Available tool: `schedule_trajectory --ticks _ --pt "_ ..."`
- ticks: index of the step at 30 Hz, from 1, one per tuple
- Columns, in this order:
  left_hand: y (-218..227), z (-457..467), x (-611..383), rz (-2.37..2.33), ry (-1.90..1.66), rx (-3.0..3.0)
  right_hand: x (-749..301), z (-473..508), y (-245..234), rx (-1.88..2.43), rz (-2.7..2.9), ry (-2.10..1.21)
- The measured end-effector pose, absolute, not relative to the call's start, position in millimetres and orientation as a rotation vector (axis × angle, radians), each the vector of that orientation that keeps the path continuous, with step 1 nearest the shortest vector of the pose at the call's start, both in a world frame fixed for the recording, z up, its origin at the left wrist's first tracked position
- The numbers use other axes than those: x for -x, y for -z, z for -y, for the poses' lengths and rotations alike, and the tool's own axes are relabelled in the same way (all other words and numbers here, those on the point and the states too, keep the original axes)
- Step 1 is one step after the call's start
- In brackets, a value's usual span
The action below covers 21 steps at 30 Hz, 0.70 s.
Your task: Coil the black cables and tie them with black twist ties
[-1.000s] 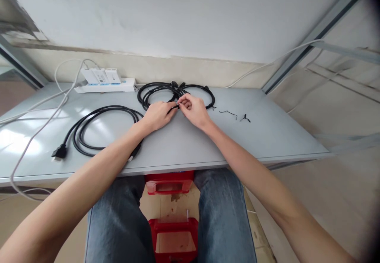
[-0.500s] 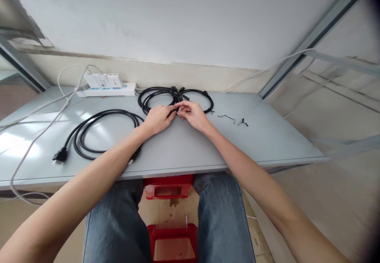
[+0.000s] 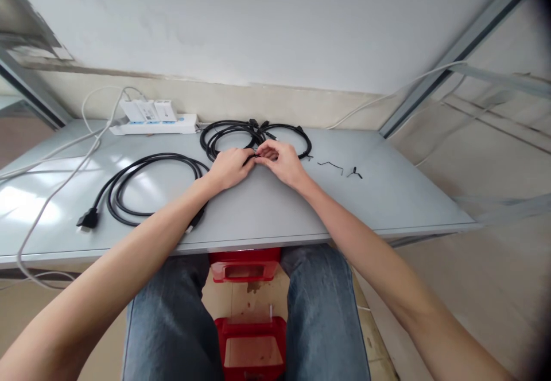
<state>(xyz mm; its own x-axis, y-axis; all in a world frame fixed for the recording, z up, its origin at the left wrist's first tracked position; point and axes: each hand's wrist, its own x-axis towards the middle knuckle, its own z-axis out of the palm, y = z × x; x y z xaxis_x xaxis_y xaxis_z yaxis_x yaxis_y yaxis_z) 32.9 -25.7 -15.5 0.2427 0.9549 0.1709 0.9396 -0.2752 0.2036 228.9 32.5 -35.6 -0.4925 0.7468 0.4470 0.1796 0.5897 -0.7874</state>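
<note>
My left hand (image 3: 232,168) is closed on a thin black stretch of cable at the near side of a coiled black cable (image 3: 205,140). Fingertip to fingertip with it, my right hand (image 3: 282,163) pinches at the same spot. What lies between its fingers is too small and covered to make out. Behind the hands the coil's plugs (image 3: 253,123) rest together, and another black loop (image 3: 309,140) curves out to the right. On the left lies a separate coiled black cable (image 3: 112,194) with a large plug (image 3: 88,218), partly under my left forearm.
A white power strip (image 3: 155,125) with white adapters stands at the back left, trailing white cords (image 3: 55,191). Thin black wire pieces, like twist ties (image 3: 331,164), lie to the right, near a small black bit (image 3: 355,172). Red stools (image 3: 245,266) are below the grey table (image 3: 400,197).
The right hand's fingers have shifted, its thumb now straighter against the left fingertips. The left hand stays nearly in place. The view has tilted slightly.
</note>
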Motion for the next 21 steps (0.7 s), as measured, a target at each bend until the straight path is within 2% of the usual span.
schedule_trajectory --ticks 12,21 --pt "15.6 24.8 -30.7 -1.812 -0.415 -2.455 -228.7 -32.1 36.1 0.721 2.078 -0.701" --pt "5.5 30.1 -36.2 -1.872 -0.374 -2.367 -228.3 -31.3 33.3 0.92 1.957 -0.603"
